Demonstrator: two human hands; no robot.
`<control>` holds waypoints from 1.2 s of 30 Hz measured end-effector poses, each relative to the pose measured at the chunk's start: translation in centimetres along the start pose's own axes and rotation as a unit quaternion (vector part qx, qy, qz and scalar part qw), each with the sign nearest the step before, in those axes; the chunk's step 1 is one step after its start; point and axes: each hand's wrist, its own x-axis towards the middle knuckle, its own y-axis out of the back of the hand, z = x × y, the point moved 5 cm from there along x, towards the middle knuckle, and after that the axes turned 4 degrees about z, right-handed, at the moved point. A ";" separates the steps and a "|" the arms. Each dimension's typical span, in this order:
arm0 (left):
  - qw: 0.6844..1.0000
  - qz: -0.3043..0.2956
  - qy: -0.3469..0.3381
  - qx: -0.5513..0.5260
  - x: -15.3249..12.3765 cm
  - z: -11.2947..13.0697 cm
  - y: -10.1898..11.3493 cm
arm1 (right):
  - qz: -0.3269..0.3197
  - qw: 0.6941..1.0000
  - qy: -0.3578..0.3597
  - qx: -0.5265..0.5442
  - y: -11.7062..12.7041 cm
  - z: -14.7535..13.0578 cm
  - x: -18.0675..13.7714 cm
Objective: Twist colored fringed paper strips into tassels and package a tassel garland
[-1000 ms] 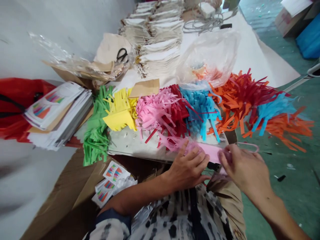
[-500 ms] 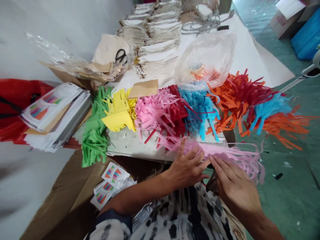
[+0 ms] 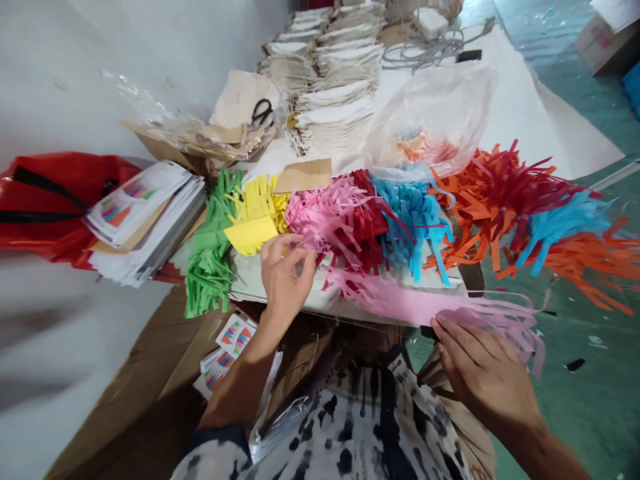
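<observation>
A pink tissue-paper fringe (image 3: 400,298), cut into strips at both ends, lies stretched along the front table edge. My right hand (image 3: 480,360) rests on its lower edge with fingers extended and close together; the thumb is mostly hidden. Further left, my left hand (image 3: 287,277) is bent, thumb and forefinger curled together at the edge of a pink fringe pile (image 3: 325,207). What is between those fingertips, if anything, cannot be made out. Beside that pile lie yellow fringes (image 3: 253,233), green fringes (image 3: 210,267), dark red fringes (image 3: 367,243) and blue fringes (image 3: 413,213).
Orange fringes (image 3: 475,193) and more bundles hang at the table's right end. Behind are a clear plastic bag (image 3: 440,100), stacked cream bundles (image 3: 340,113) and black-handled scissors (image 3: 261,112). Printed sheets (image 3: 145,193) lie left by a red bag (image 3: 55,193). A cardboard box (image 3: 150,387) stands below.
My left hand has left the stretched pink fringe and moved left and up to the pink pile, its fingers now curled. My right hand stays on the fringe. The view has shifted slightly left.
</observation>
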 end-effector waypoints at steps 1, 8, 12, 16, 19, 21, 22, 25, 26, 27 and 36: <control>0.998 0.055 -0.006 0.015 -0.5 1.6 0.6 | 0.002 1.000 0.003 0.000 0.1 0.0 0.1; 0.926 -0.152 -0.331 -0.095 -11.3 14.2 -6.0 | 0.005 1.000 0.028 0.004 0.5 0.1 0.4; 0.913 -0.195 -0.349 -0.077 -12.8 10.3 -7.2 | 0.012 1.000 0.026 0.003 0.5 0.3 0.0; 0.952 -0.129 -0.259 -0.100 -10.7 7.6 -4.5 | 0.016 0.999 0.029 0.008 0.5 0.2 -0.2; 0.942 -0.097 -0.284 -0.148 -10.4 9.8 -4.4 | 0.016 0.999 0.036 0.018 0.6 0.0 -0.2; 0.926 -0.119 -0.326 -0.146 -11.0 11.6 -5.8 | 0.004 0.999 0.037 0.022 0.4 0.0 -0.3; 0.923 -0.130 -0.337 -0.135 -11.4 12.2 -6.7 | -0.005 0.999 0.031 0.017 0.3 0.1 -0.4; 0.927 -0.132 -0.326 -0.130 -12.1 12.1 -8.3 | -0.029 1.000 0.009 -0.009 0.3 1.0 -0.5; 0.930 -0.126 -0.313 -0.143 -12.1 11.8 -8.4 | -0.038 0.999 0.006 -0.005 0.4 1.4 -0.5; 0.934 -0.120 -0.298 -0.156 -12.0 11.4 -8.4 | -0.046 0.999 0.003 0.010 0.6 1.9 -0.5; 0.944 -0.226 -0.162 -0.180 -7.8 8.9 -7.2 | -0.027 0.986 -0.085 0.138 1.7 4.8 0.5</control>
